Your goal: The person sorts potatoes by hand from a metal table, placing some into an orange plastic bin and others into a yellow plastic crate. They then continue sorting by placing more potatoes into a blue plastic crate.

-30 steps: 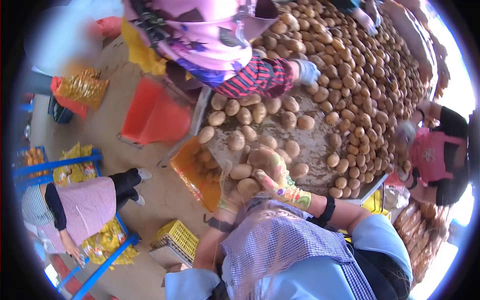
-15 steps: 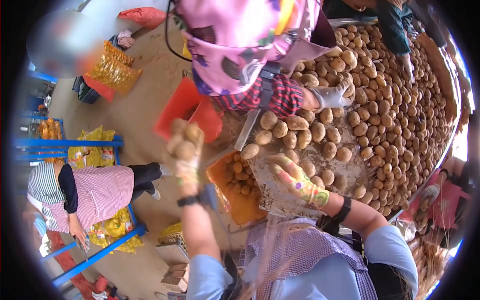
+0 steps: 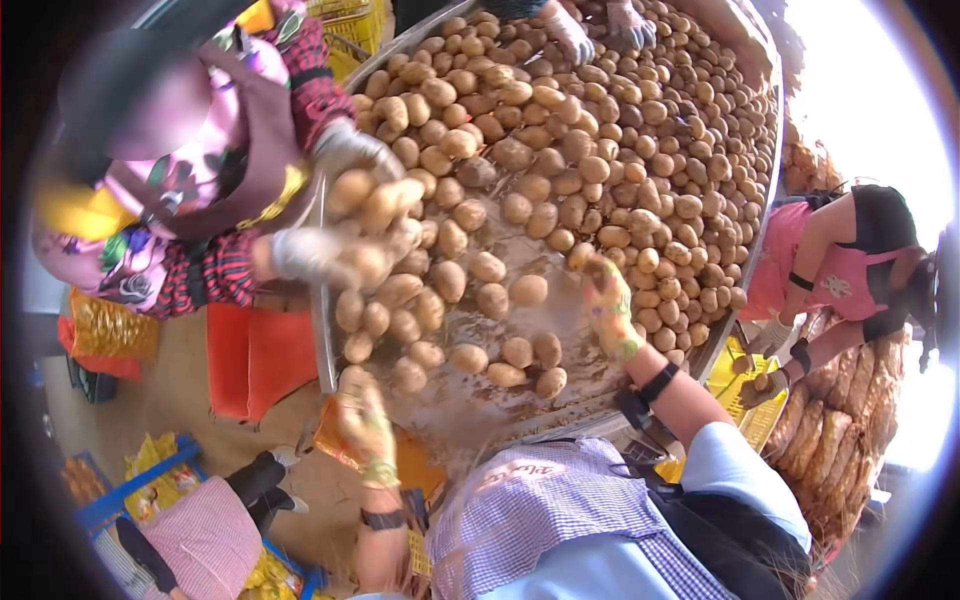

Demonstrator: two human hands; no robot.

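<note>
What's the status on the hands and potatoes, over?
Right hand on the potatoes at the pile's edge, grip unclear. Left hand off the table rim, blurred. Co-worker's gloved hands work the pile at left.

This is looking like a potato sorting and packing yard: gloved workers (image 3: 840,270) are crowding around a big round metal surface (image 3: 322,335) heaped with potatoes (image 3: 600,130), filled mesh sacks (image 3: 835,450) are lying beside that surface, and a yellow crate (image 3: 735,385) is sitting below its rim.

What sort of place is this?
Probably a potato sorting and packing yard: a large round metal table heaped with brown potatoes, gloved people around it, and filled mesh sacks stacked at right.
</note>
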